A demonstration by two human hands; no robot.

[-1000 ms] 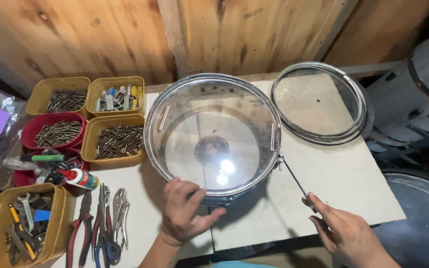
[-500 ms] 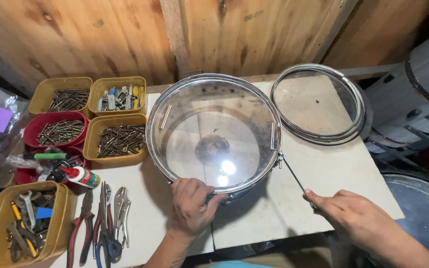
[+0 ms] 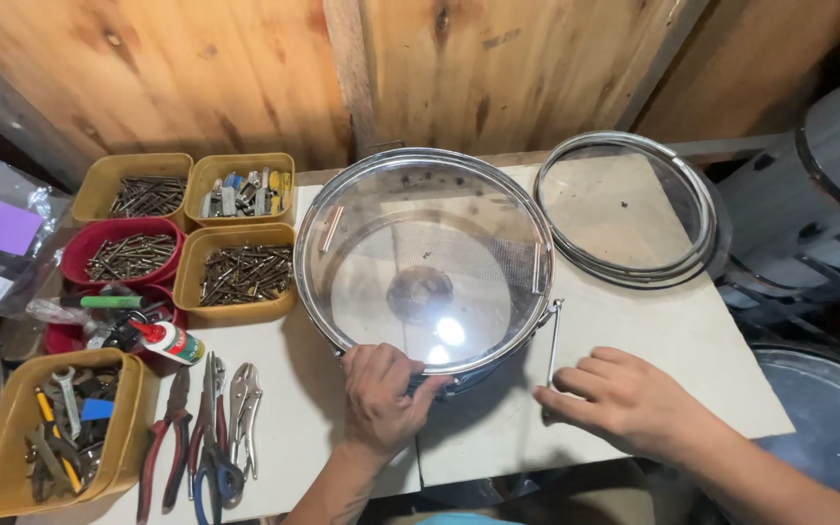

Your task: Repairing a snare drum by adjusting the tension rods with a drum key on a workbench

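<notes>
— Where is the left hand point(image 3: 378, 392)?

— Low in the middle of the view, its forearm rising from the bottom edge. The back of the hand faces up, the fingers curled forward and bent at the knuckles, the thumb spread out to the right.

— And the right hand point(image 3: 624, 399)?

— It comes in from the lower right corner, its forearm running diagonally. Palm down, it lies nearly flat, the fingers stretched toward the left and slightly apart, the index fingertip furthest out. The two hands are near each other, not touching
</notes>
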